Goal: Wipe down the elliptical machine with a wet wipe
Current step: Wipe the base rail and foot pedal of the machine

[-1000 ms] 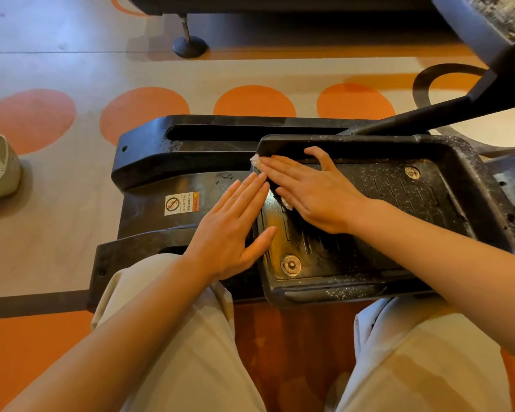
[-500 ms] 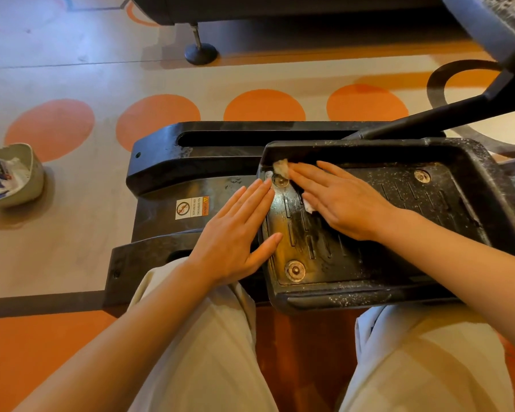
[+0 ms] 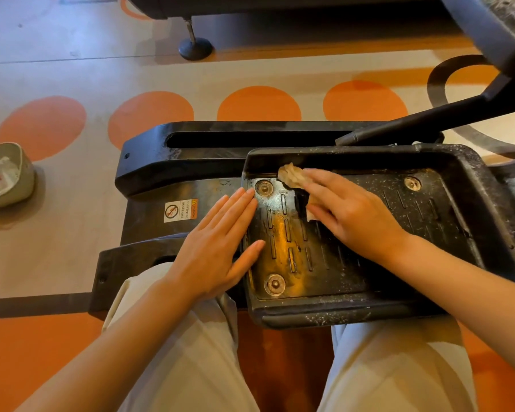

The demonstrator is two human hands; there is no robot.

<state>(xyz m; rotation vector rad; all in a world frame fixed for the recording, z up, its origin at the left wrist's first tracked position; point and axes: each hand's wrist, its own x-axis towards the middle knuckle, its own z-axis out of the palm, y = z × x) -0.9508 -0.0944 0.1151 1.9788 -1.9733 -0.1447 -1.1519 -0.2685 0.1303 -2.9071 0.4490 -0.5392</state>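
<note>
The elliptical's black foot pedal (image 3: pixel 458 185) lies in front of me, dusty on its right half and shiny wet on its left. My right hand (image 3: pixel 348 212) lies flat on the pedal's floor and presses a crumpled, soiled wet wipe (image 3: pixel 290 175) near the far left corner. The wipe sticks out beyond my fingertips. My left hand (image 3: pixel 217 248) rests flat with straight fingers against the pedal's left rim, the thumb over the edge. Under the pedal sits the machine's black base (image 3: pixel 149 179) with a warning sticker (image 3: pixel 180 210).
A small bin (image 3: pixel 9 173) with packaging inside stands on the floor at the left. A black crank arm (image 3: pixel 428 120) rises to the upper right. Another machine's foot (image 3: pixel 195 49) stands at the back. My knees are just below the pedal.
My right hand has slid the wipe to the right and back along the pedal's far edge, uncovering the far left bolt. My left hand has stayed against the rim.
</note>
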